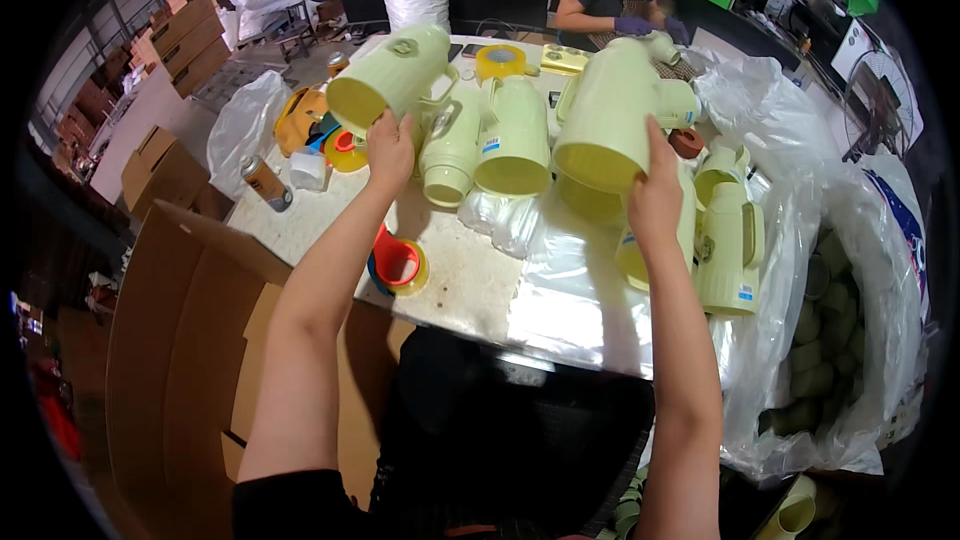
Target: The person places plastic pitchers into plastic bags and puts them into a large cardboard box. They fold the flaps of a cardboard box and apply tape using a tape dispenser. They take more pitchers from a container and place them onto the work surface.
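My left hand point(390, 152) is closed on the lower rim of a pale green jug body point(405, 65), held tilted above the left of the table with its wide open end toward me. On the right, my right hand point(655, 190) grips a second pale green jug body point(608, 100) by its side near the open end, also raised and tilted. Between my hands, a handled jug point(518, 135) and a capped jug point(455, 140) lie on the table. More jugs point(728, 250) lie beside and partly behind my right hand.
A tape dispenser point(402, 265) sits near the table's front edge; a spray can point(265, 183) is at left. Below are an open cardboard box point(165, 340) and, at right, a plastic-lined bag point(870, 240) of dark green parts. Across the table, a gloved person point(590, 5) handles a jug.
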`<state>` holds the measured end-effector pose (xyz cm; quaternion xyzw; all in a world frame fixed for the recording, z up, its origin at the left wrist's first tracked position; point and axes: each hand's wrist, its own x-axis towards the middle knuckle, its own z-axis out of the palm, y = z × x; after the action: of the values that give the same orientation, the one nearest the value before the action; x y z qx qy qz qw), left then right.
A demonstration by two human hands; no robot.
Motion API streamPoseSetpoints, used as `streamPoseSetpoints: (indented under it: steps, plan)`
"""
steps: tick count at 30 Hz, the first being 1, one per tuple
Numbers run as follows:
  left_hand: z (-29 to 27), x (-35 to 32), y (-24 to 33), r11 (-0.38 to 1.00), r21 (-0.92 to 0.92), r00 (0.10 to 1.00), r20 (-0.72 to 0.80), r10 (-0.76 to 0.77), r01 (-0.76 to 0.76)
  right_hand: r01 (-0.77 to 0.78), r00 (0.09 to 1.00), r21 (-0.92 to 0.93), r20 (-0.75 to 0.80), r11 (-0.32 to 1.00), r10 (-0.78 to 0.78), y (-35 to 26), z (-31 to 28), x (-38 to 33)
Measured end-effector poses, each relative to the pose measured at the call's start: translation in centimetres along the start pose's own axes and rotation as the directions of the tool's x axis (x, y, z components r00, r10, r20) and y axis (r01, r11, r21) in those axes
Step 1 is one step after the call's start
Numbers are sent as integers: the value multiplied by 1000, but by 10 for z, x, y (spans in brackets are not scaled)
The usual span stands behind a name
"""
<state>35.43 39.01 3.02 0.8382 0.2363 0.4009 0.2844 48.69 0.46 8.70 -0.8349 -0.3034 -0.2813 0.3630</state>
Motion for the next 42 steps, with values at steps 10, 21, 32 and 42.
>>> streamPoseSetpoints:
  steps: [10, 21, 32, 42]
  plan:
    - [30, -71, -47, 973, 100, 978, 26, 207, -209, -9, 1000, 75, -13, 997, 10, -3, -86, -136]
    - [13, -263, 185, 948, -268, 718, 626, 305, -169, -753, 633, -657, -738, -38, 232, 84, -601, -525]
    - [35, -478, 491, 216, -850, -134, 315, 940, -481, -371, 908, -907, -311, 196, 280, 37, -598, -512]
    - [67, -523, 536, 15, -828, -275, 203, 940, -560, -154, 930, -713, -338, 685, -143, 25, -578, -444]
